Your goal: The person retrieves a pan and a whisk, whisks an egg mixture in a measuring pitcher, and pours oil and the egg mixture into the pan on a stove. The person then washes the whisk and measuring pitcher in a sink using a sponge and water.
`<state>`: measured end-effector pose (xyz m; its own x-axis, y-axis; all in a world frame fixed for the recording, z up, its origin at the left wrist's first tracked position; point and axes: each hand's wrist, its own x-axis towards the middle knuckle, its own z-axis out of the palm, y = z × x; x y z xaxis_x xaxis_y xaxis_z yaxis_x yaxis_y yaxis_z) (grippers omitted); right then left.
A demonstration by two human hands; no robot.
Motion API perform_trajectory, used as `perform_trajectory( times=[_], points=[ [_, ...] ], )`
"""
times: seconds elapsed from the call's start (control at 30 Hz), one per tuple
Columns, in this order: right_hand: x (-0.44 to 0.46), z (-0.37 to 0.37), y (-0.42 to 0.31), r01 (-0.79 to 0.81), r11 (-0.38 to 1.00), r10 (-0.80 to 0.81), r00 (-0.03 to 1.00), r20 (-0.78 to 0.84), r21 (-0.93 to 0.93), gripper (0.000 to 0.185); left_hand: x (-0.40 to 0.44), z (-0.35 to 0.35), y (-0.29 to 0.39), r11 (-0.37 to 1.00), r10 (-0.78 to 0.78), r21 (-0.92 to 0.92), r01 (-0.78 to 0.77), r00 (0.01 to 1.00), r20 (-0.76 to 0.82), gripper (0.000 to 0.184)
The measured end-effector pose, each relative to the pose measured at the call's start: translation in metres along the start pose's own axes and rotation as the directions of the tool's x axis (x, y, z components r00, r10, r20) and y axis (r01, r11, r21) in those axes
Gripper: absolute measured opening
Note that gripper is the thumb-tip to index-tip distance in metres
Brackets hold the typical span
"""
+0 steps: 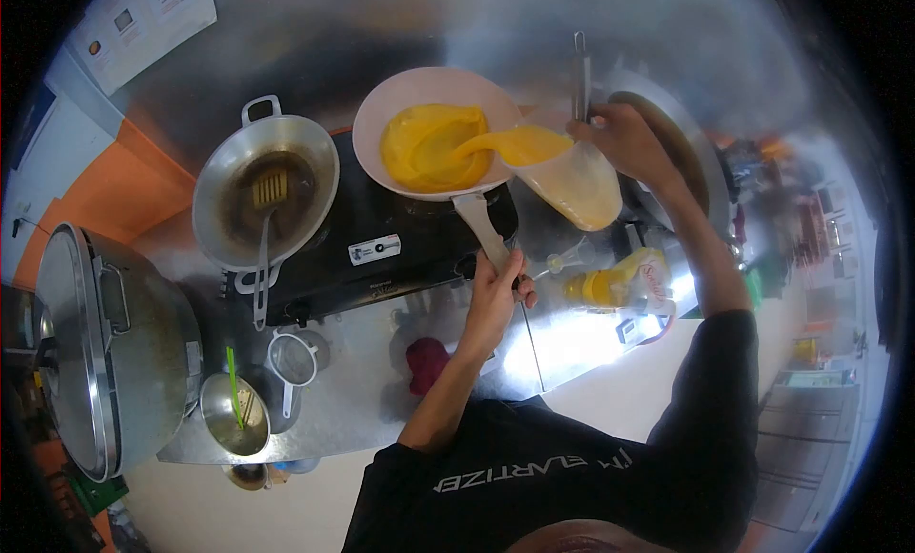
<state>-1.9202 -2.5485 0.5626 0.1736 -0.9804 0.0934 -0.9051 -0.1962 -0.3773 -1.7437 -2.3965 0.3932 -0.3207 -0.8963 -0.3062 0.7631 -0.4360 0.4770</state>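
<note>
Clasping pan handle (pixel 482 233) with left hand (pixel 497 291); right hand (pixel 626 141), forearm (pixel 703 234) angled inward, gripping tilted jug (pixel 581 193), pouring yellow liquid (pixel 515 146)

Looks like smooth, shiny metal for the desk (pixel 355 362), duller metal for the wok (pixel 215 205) and big pot (pixel 148 353), smooth matt-ish frying pan (pixel 374 115), translucent plastic jug (pixel 583 186), glossy stove (pixel 424 239), plus matt cloth (pixel 425 361).

For the left hand (pixel 498 288), a bottle (pixel 624 286) blocks right of the fingers (pixel 526 286); room lies left of them, over the stove (pixel 429 237).
</note>
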Motion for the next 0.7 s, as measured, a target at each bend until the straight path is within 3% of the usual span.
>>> perform_trajectory(
  times=[0.13, 0.23, 0.37, 0.63, 0.7],
  points=[
    [0.007, 0.004, 0.01, -0.03, 1.0, 0.03, 1.0, -0.009, 0.002, 0.038, -0.001, -0.001, 0.0, 1.0, -0.009, -0.012, 0.009, 1.0, -0.005, 0.045],
    [0.014, 0.005, 0.017, 0.031, 0.998, -0.032, 0.999, 0.012, 0.056, 0.049, -0.001, -0.004, 0.001, 1.0, -0.023, -0.016, 0.023, 1.0, -0.005, 0.047],
    [0.016, 0.003, 0.011, 0.033, 0.999, -0.033, 0.999, -0.007, -0.012, 0.051, -0.002, -0.005, 0.001, 0.998, -0.038, -0.041, 0.038, 0.999, 0.005, 0.05],
    [0.013, 0.008, 0.002, 0.044, 0.989, -0.056, 0.995, -0.078, -0.143, 0.052, -0.008, 0.011, 0.009, 0.997, 0.036, 0.071, -0.033, 0.998, -0.048, 0.026],
    [0.015, 0.008, 0.004, 0.114, 0.976, -0.129, 0.989, -0.067, -0.188, 0.05, -0.009, 0.011, 0.008, 0.995, 0.039, 0.093, -0.033, 0.997, -0.059, 0.025]
  ],
)
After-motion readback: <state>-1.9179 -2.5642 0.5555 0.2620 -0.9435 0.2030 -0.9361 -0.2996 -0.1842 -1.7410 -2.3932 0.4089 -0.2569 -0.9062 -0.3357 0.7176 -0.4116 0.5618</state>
